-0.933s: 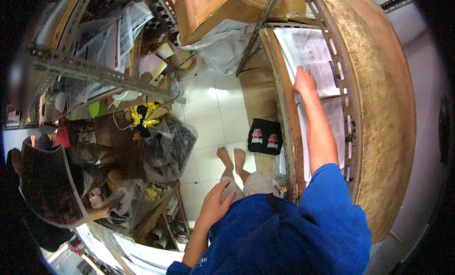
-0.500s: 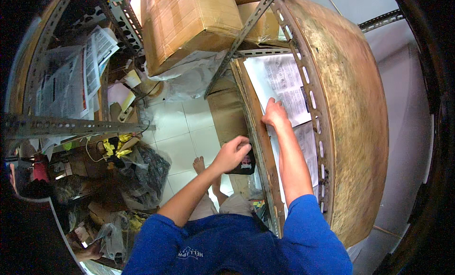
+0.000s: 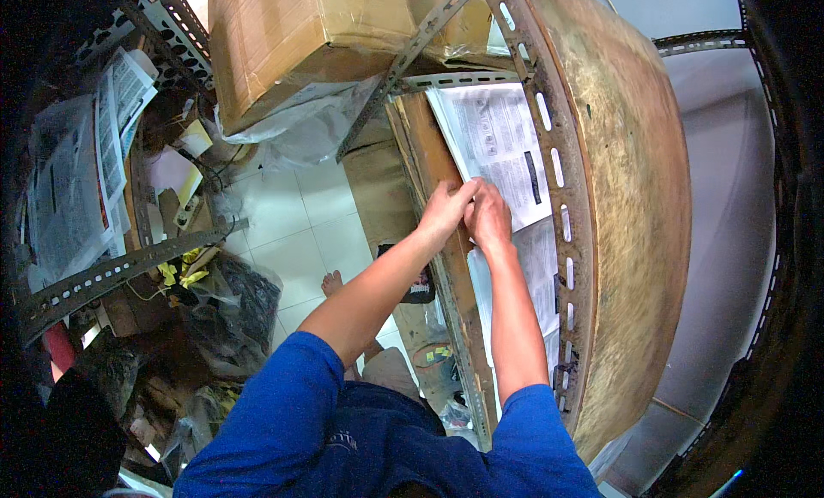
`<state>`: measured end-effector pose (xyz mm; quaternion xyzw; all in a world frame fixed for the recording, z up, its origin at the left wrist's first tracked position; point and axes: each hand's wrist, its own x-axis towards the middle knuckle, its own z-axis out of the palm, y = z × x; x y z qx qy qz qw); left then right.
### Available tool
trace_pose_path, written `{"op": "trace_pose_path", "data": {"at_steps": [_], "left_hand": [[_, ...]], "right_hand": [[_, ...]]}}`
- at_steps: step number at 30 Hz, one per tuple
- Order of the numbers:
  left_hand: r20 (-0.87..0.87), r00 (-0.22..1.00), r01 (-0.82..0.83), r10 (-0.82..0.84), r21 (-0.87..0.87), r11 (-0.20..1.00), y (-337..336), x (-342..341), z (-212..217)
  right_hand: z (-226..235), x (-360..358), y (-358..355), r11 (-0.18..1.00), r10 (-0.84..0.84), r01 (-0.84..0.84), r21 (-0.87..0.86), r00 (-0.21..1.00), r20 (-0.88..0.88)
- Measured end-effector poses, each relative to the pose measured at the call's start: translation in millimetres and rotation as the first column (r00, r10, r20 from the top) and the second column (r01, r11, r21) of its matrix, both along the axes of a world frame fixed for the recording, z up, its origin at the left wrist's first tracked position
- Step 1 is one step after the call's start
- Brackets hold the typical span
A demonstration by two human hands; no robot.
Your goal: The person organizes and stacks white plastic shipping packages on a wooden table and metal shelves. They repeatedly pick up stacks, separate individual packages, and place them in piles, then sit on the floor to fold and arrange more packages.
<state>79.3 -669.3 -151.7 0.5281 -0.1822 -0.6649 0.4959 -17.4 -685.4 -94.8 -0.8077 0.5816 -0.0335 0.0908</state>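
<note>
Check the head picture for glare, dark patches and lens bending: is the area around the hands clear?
Head view: floor tiles look washed out; head view: the lower left corner sinks into near-black; head view: the slotted metal upright bows; head view: left hand and right hand are well lit beside the printed sheets, but overlap hides their contact.

The left hand (image 3: 445, 211) and right hand (image 3: 490, 217) are close together at the edge of printed sheets (image 3: 502, 129) on a wooden shelf (image 3: 440, 155), beside a slotted metal bar (image 3: 551, 139); a cardboard box (image 3: 266, 52) sits upper left
</note>
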Motion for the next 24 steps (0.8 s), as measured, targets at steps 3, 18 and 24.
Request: {"op": "trace_pose_path", "data": {"at_steps": [3, 18, 24], "left_hand": [[-0.084, 0.996, -0.02, 0.017, -0.037, 0.999, -6.6, 15.3, 21.6], [-0.269, 0.932, -0.18, 0.242, 0.235, 0.955, 141.0, 161.8, -3.6], [-0.278, 0.919, -0.2, 0.28, 0.283, 0.938, 153.0, 183.6, -18.8]], "right_hand": [[17.6, 13.8, 13.4, 0.996, 0.081, -0.083, 0.031, 0.995, 0.062], [-5.1, -65.8, -73.1, 0.906, -0.328, 0.344, -0.247, 0.939, 0.106], [10.4, -38.9, -98.7, 0.872, -0.445, 0.402, 0.279, 0.889, 0.107]]}}
